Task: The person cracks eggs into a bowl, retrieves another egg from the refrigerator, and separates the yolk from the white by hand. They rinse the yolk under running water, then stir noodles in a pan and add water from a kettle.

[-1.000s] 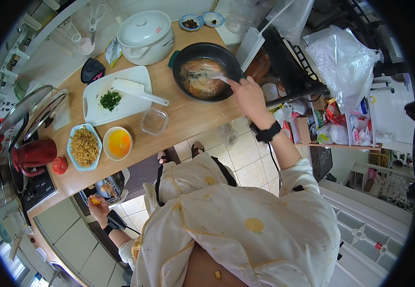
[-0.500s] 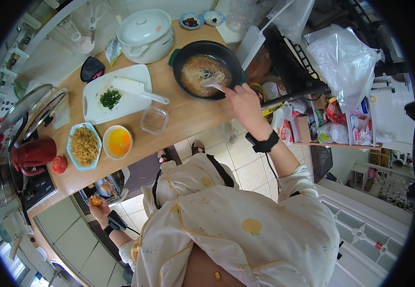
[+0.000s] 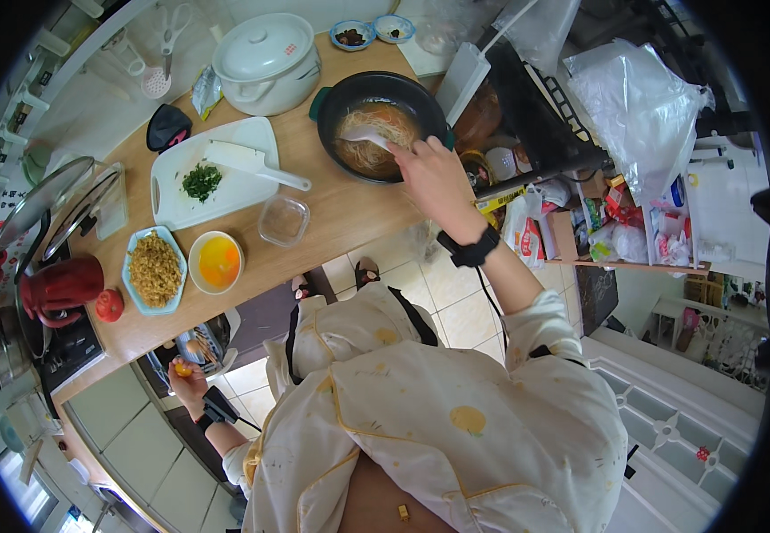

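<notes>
My right hand [image 3: 436,180] is closed round the handle of a white spoon [image 3: 363,133], whose bowl dips into thin noodles [image 3: 376,151] in brownish broth. They lie in a black pot [image 3: 346,94] with green side handles, on the counter. Low at the left, beside the open drawer, my left hand [image 3: 191,388] grips a small round orange-yellow thing [image 3: 183,369]; its kind is too small to make out. Left of the pot, a white cutting board [image 3: 167,178] bears chopped greens [image 3: 201,182] and a white-handled knife [image 3: 261,166].
Along the counter's front stand a bowl of beaten egg [image 3: 217,263], a pale blue dish [image 3: 169,305] of yellowish crumbly food, a clear container [image 3: 284,220] and a tomato [image 3: 109,306]. A lidded white pot [image 3: 269,67] stands behind. An open utensil drawer [image 3: 212,342] juts out below.
My right hand has moved left with the spoon, whose bowl now lies further left over the noodles. My left hand still holds the small orange-yellow thing, slightly shifted.
</notes>
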The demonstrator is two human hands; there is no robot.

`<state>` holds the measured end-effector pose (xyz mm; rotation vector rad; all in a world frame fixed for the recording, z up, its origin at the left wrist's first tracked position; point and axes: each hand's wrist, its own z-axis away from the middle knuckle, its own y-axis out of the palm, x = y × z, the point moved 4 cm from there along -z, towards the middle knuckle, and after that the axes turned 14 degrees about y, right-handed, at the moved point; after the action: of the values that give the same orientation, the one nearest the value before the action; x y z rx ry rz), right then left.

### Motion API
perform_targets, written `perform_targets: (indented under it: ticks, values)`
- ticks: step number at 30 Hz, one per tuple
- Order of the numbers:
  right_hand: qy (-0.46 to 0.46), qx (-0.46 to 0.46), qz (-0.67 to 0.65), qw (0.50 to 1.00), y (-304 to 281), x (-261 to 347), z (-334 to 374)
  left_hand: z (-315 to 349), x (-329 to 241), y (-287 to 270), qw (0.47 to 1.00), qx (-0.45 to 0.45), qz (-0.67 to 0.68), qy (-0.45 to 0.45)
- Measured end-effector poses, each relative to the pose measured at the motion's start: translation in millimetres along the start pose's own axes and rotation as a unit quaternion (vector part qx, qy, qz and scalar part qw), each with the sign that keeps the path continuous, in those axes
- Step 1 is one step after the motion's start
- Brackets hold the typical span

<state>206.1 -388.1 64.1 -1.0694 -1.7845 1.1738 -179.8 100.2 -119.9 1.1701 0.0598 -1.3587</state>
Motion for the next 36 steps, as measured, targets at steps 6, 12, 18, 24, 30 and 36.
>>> perform_targets:
  ticks: [6, 12, 18, 24, 30, 36]
  values:
    - [0.014, 0.017, 0.047, 0.999, -8.8, -13.7, 12.0, -0.1, -1.3, 5.9, 1.000, 0.001, -0.011, 0.018]
    - [0.003, -0.015, 0.019, 1.000, 7.1, 0.2, 5.9, 1.5, 3.3, 4.9, 1.000, -0.008, -0.019, 0.006]
    - [0.059, 0.021, 0.038, 0.997, 12.7, -17.4, -6.8, 0.4, 2.2, 11.8, 1.000, -0.016, -0.021, 0.008]
    - [0.003, -0.008, -0.014, 1.000, 2.5, -9.8, -15.2, 2.2, 7.6, 13.0, 1.000, -0.002, -0.017, 0.001]
    - [-0.048, 0.031, 0.024, 0.998, 11.3, -19.5, -40.3, 0.0, 7.9, 14.7, 1.000, -0.020, -0.015, 0.007]
    - [-0.100, 0.034, -0.041, 0.994, -3.8, -28.6, -46.6, 5.6, 10.6, 7.8, 1.000, -0.011, -0.012, 0.014]
